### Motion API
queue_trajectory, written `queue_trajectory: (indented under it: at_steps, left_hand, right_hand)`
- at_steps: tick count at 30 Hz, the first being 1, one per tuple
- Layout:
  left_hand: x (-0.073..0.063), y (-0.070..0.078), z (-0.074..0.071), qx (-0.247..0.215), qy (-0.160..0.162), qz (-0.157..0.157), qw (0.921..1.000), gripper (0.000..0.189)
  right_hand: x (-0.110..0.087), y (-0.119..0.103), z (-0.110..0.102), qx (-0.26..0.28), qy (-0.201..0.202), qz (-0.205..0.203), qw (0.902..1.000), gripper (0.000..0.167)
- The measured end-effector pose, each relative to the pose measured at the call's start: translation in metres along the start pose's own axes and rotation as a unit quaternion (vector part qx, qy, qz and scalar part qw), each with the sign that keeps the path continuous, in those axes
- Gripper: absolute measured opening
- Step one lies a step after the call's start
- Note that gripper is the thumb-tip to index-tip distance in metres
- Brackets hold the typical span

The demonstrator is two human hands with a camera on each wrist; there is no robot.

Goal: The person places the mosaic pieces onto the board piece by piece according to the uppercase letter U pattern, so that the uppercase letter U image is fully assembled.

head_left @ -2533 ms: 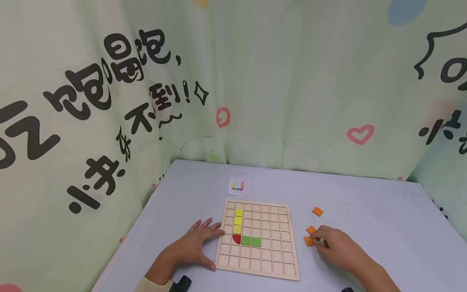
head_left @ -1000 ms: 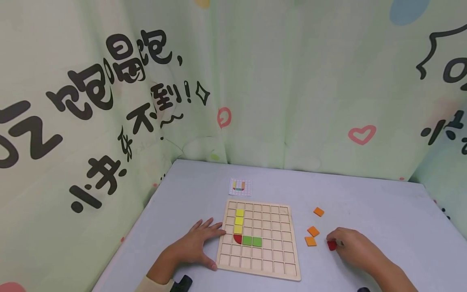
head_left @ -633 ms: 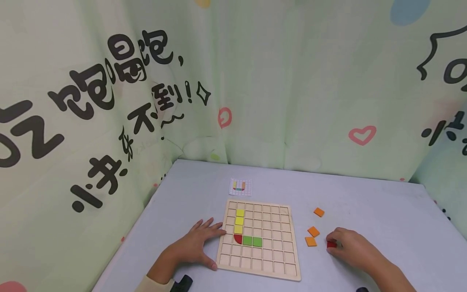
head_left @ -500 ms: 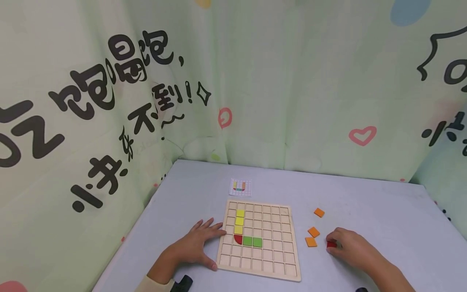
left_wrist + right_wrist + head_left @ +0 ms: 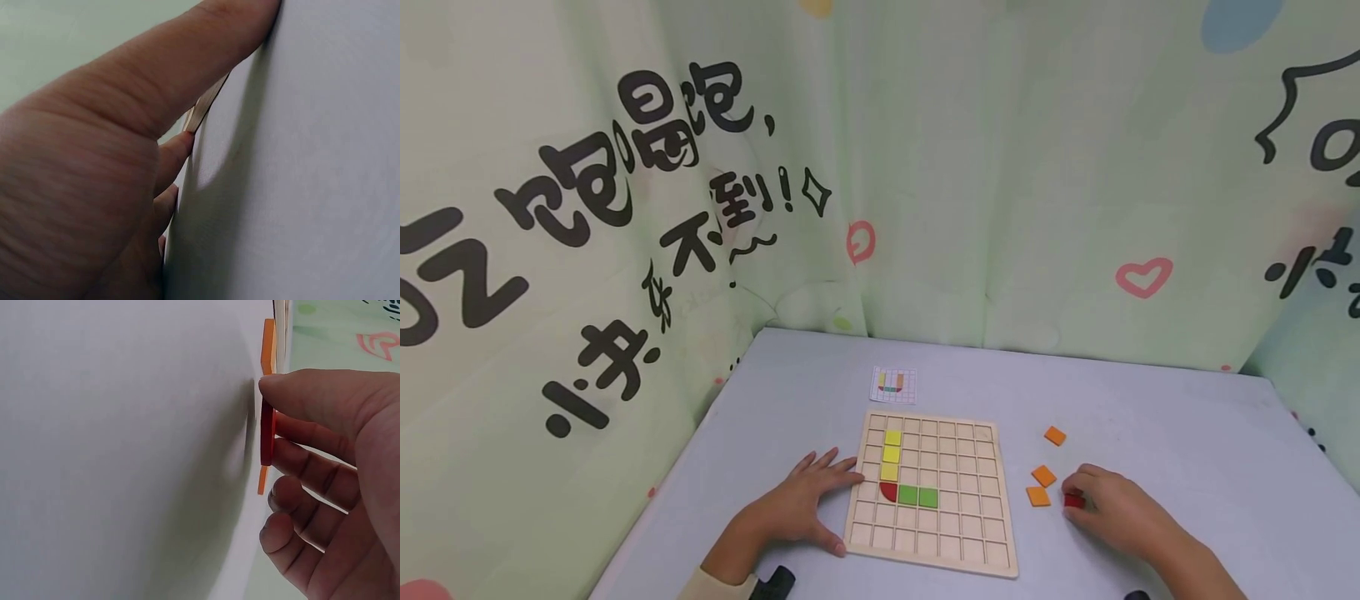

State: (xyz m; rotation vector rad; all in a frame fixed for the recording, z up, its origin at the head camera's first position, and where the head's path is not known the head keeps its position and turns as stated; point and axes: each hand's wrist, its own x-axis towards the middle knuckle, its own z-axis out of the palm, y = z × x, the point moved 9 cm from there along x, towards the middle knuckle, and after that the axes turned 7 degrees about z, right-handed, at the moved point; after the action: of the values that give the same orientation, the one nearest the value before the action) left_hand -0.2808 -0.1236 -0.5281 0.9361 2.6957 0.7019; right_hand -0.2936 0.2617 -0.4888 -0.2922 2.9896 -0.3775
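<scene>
Between the thumb and fingers of my right hand [image 5: 1116, 508] is a red tile [image 5: 267, 431], pinched and held slightly above the table in the right wrist view. Its full outline is partly covered by the fingers. My left hand [image 5: 801, 498] lies with spread, straight fingers against the left edge of a wooden grid board [image 5: 958, 521]. Set in the board are a column of yellow tiles [image 5: 891, 454], a red quarter-round tile [image 5: 889, 492] below them, and two green tiles [image 5: 917, 497] in a row to its right.
Three orange tiles lie right of the board: one farther back [image 5: 1055, 436], two closer ones, an orange tile [image 5: 1043, 476] and an orange tile [image 5: 1038, 497]. Behind the board rests a small printed pattern card [image 5: 893, 385]. A printed curtain [image 5: 985, 183] encloses the table.
My right hand left the orange tiles and took hold of the red tile to their right. It has since shifted slightly left with it. My left hand stays put.
</scene>
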Motion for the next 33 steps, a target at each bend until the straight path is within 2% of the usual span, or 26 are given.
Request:
queue_trajectory:
  at_steps: [6,14,19,33]
  left_hand:
    - [0.000,-0.001,0.000,0.003,0.001,0.001,1.0000,0.100]
    - [-0.001,0.001,-0.002,-0.007,0.007,0.007,0.9999,0.100]
    - [-0.001,0.003,-0.002,-0.008,0.006,0.007,0.9999,0.099]
    - [0.000,0.000,0.000,-0.001,0.007,0.001,1.0000,0.100]
  right_hand:
    - [0.001,-0.015,-0.001,-0.001,0.005,-0.017,0.9998,0.020]
    - [0.002,-0.036,-0.003,-0.004,0.035,-0.062,0.9975,0.016]
    - [0.004,-0.050,-0.002,0.006,0.036,-0.094,0.9949,0.015]
    - [0.010,-0.084,0.003,0.027,0.034,-0.138,0.9895,0.018]
